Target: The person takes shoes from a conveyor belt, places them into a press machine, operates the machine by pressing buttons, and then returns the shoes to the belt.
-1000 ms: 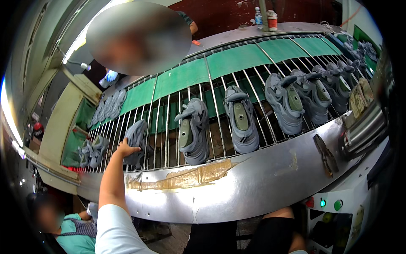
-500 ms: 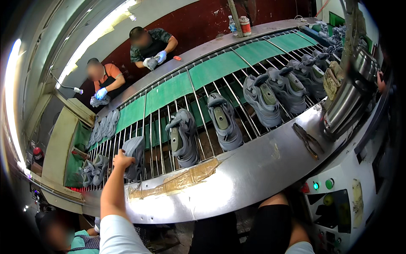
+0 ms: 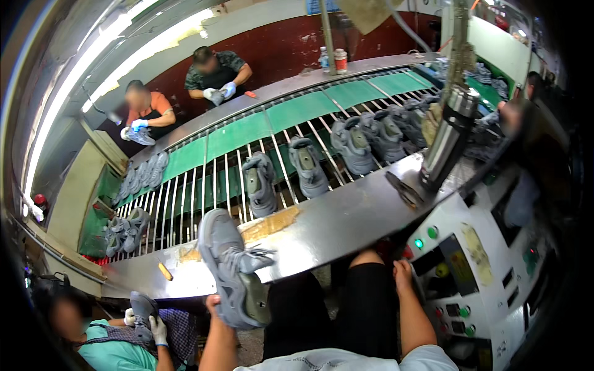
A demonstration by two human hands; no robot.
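Observation:
My left hand [image 3: 215,304] grips a grey lace-up shoe [image 3: 226,263] by its sole side, near the heel. The shoe stands tilted in front of the rack's near metal edge, toe up, laces toward the right. An olive-green form with a small hole fills its opening. My fingers are partly hidden behind the shoe. Down at the right, my right hand [image 3: 402,273] is beside the edge of a white control panel [image 3: 455,247], near a red button. Its fingers are mostly hidden. Similar grey shoes [image 3: 307,168] stand on the metal rods of the rack.
A steel flask [image 3: 450,139] and dark pliers [image 3: 403,188] sit on the metal ledge [image 3: 346,216] at the right. A yellow-handled tool [image 3: 165,271] lies at its left. Two people across the rack and one person [image 3: 102,343] at lower left handle grey shoes.
My left hand has lifted the shoe off the rods and brought it nearer, now showing its upper. My right hand has come into view by the panel. The head view has shifted.

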